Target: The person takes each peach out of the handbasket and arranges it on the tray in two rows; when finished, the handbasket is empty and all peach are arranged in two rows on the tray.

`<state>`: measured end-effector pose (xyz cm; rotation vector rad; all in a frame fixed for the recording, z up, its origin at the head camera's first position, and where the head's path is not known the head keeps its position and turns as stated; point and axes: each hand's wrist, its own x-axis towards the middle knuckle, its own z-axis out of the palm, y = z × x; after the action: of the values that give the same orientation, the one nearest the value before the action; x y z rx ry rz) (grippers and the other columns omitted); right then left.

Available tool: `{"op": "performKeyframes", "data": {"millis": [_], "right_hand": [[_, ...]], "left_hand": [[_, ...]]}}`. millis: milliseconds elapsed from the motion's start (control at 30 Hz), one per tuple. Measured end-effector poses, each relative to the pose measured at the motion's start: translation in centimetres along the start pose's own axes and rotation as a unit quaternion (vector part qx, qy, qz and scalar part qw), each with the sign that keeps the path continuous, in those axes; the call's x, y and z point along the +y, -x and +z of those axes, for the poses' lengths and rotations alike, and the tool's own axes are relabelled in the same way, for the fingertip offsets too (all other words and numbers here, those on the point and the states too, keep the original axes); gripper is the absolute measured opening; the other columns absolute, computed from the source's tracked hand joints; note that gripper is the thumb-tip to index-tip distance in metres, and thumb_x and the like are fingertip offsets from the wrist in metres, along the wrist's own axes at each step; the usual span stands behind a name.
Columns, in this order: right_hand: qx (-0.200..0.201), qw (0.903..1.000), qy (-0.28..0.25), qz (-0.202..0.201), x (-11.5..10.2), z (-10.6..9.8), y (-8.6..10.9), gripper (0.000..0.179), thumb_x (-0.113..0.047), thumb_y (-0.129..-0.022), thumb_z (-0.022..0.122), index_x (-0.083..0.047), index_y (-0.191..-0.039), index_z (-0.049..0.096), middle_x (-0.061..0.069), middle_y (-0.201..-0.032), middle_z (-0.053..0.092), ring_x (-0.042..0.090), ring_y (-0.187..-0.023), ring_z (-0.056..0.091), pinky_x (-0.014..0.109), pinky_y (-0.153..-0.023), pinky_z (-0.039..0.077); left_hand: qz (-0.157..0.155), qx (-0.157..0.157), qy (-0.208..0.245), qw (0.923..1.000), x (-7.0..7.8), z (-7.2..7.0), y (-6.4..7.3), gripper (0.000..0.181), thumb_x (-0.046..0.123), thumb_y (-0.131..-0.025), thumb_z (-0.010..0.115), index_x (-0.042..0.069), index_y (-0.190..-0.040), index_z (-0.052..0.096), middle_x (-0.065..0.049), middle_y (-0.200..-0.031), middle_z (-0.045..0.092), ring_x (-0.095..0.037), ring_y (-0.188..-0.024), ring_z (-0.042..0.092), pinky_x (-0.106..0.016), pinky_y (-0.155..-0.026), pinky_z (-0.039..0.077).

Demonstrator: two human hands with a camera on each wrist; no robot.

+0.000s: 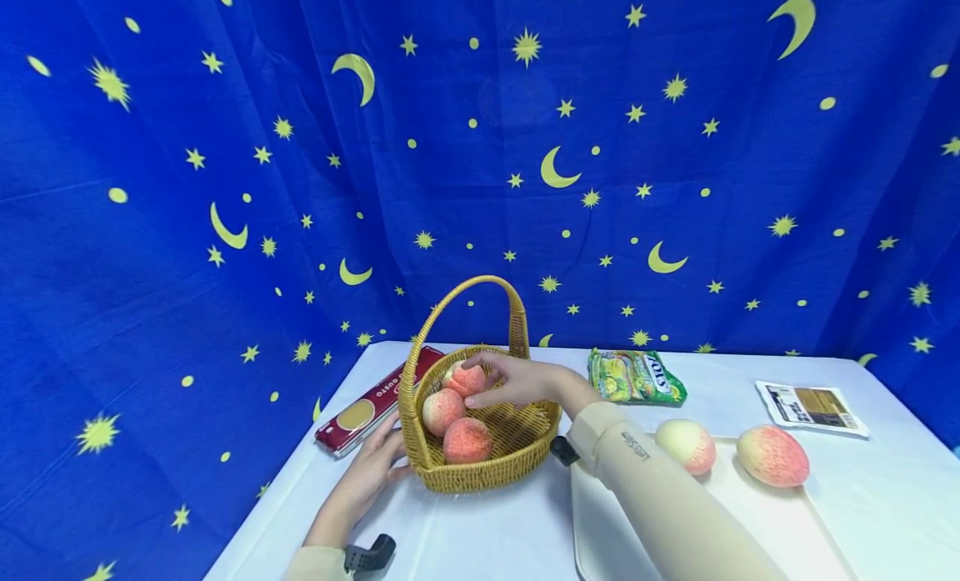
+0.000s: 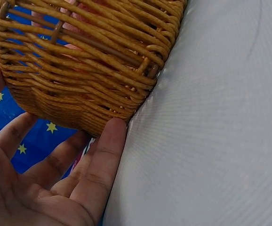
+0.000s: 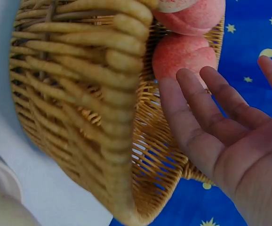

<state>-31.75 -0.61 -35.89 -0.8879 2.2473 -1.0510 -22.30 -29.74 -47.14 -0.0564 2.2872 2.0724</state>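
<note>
A cream sleeve (image 1: pixel 667 489) is spanning a white tray (image 1: pixel 787 523), leading to a person's right hand (image 1: pixel 517 381), which is hanging inside a wicker basket (image 1: pixel 487 478), its fingers loosely extended and gripping nothing. Three peaches are sitting in the basket: one (image 1: pixel 463 381) is lying right at those fingertips, contact being hard to tell, while two others (image 1: pixel 443 412) (image 1: pixel 467 442) are resting just beside and nearer than the thumb. The left hand (image 1: pixel 371 460) is touching the basket's outer wall, fingers spread and fairly straight. Just beyond the left fingers, a red packet (image 1: pixel 363 414) is lying; beyond the right wrist, a green bag (image 1: pixel 633 378). Well right of the right fingers, two more peaches (image 1: pixel 686 446) (image 1: pixel 774 456) are occupying the tray's far end.
</note>
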Motion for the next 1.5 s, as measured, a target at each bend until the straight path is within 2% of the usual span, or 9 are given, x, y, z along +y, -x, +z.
{"op": "performKeyframes", "data": {"millis": [133, 267, 467, 567, 767, 900, 1000, 1267, 1500], "right_hand": [[-0.003, 0.9997, -0.006, 0.024, -0.2, 0.5, -0.3, 0.079, -0.051, -0.097, 0.076, -0.028, -0.163, 0.04, 0.016, -0.155, 0.052, 0.033, -0.134, 0.06, 0.061, -0.101, 0.061], [-0.012, 0.9985, -0.017, 0.051, -0.6, 0.8, -0.6, 0.079, -0.051, -0.097, 0.077, -0.029, -0.163, 0.04, 0.014, -0.168, 0.04, 0.039, -0.141, 0.056, 0.061, -0.099, 0.062], [-0.047, 0.9926, -0.049, 0.1, -0.9, 1.3, -1.4, 0.08, -0.047, -0.096, 0.081, -0.026, -0.162, 0.041, 0.016, -0.169, 0.04, 0.048, -0.131, 0.063, 0.059, -0.098, 0.063], [-0.061, 0.9901, -0.056, 0.113, -0.9, 1.5, -1.7, 0.074, -0.046, -0.096, 0.081, -0.025, -0.157, 0.046, 0.014, -0.167, 0.042, 0.047, -0.128, 0.065, 0.059, -0.097, 0.063], [-0.084, 0.9875, -0.059, 0.12, -1.2, 1.8, -2.3, 0.056, -0.04, -0.096, 0.081, -0.022, -0.143, 0.056, 0.012, -0.159, 0.046, 0.043, -0.118, 0.067, 0.053, -0.092, 0.066], [-0.087, 0.9851, -0.074, 0.128, -1.8, 1.9, -2.3, 0.05, -0.03, -0.095, 0.084, -0.018, -0.137, 0.06, 0.013, -0.152, 0.048, 0.049, -0.123, 0.063, 0.055, -0.093, 0.066], [-0.094, 0.9832, -0.078, 0.135, -2.3, 1.9, -2.2, 0.05, -0.026, -0.094, 0.085, -0.016, -0.137, 0.062, 0.015, -0.154, 0.047, 0.052, -0.128, 0.059, 0.056, -0.095, 0.065], [-0.112, 0.9817, -0.064, 0.14, -2.7, 2.0, -2.4, 0.045, -0.018, -0.093, 0.085, -0.015, -0.133, 0.065, 0.012, -0.152, 0.048, 0.048, -0.123, 0.062, 0.055, -0.096, 0.064], [-0.115, 0.9796, -0.071, 0.149, -2.7, 2.6, -2.5, 0.037, -0.008, -0.093, 0.082, -0.016, -0.126, 0.068, 0.014, -0.152, 0.049, 0.049, -0.136, 0.056, 0.059, -0.105, 0.06]], "left_hand": [[0.001, 0.002, 0.007, 1.0, -0.1, 0.0, 0.0, 0.062, 0.024, -0.111, 0.051, 0.015, -0.169, 0.031, -0.026, -0.156, 0.055, -0.029, -0.128, 0.068, -0.049, -0.103, 0.062], [0.002, 0.003, 0.004, 1.0, -0.1, 0.0, 0.0, 0.063, 0.025, -0.111, 0.052, 0.014, -0.17, 0.031, -0.026, -0.156, 0.055, -0.03, -0.128, 0.068, -0.05, -0.104, 0.062], [0.005, 0.0, 0.003, 1.0, 0.0, 0.0, 0.1, 0.062, 0.026, -0.112, 0.052, 0.014, -0.169, 0.032, -0.026, -0.158, 0.053, -0.031, -0.131, 0.067, -0.051, -0.106, 0.061], [0.004, -0.003, 0.004, 1.0, 0.0, 0.0, 0.1, 0.061, 0.026, -0.112, 0.052, 0.014, -0.169, 0.033, -0.026, -0.16, 0.052, -0.031, -0.131, 0.066, -0.05, -0.107, 0.061], [0.002, 0.0, 0.009, 1.0, 0.0, 0.1, 0.2, 0.062, 0.025, -0.112, 0.051, 0.015, -0.17, 0.031, -0.025, -0.16, 0.051, -0.031, -0.132, 0.066, -0.05, -0.107, 0.061], [0.006, -0.005, 0.006, 1.0, 0.1, 0.0, 0.4, 0.063, 0.026, -0.112, 0.051, 0.014, -0.171, 0.028, -0.027, -0.161, 0.05, -0.032, -0.133, 0.065, -0.051, -0.107, 0.06], [0.002, -0.001, 0.001, 1.0, 0.1, 0.0, 0.4, 0.063, 0.026, -0.112, 0.051, 0.015, -0.17, 0.03, -0.026, -0.161, 0.05, -0.033, -0.134, 0.065, -0.052, -0.108, 0.06], [-0.007, 0.002, 0.001, 1.0, 0.0, -0.1, 0.2, 0.064, 0.028, -0.111, 0.053, 0.017, -0.17, 0.031, -0.024, -0.163, 0.049, -0.033, -0.134, 0.064, -0.051, -0.108, 0.06], [-0.004, 0.001, 0.001, 1.0, 0.0, -0.1, 0.2, 0.065, 0.028, -0.111, 0.054, 0.016, -0.17, 0.03, -0.024, -0.163, 0.048, -0.033, -0.133, 0.065, -0.051, -0.107, 0.06]]}}
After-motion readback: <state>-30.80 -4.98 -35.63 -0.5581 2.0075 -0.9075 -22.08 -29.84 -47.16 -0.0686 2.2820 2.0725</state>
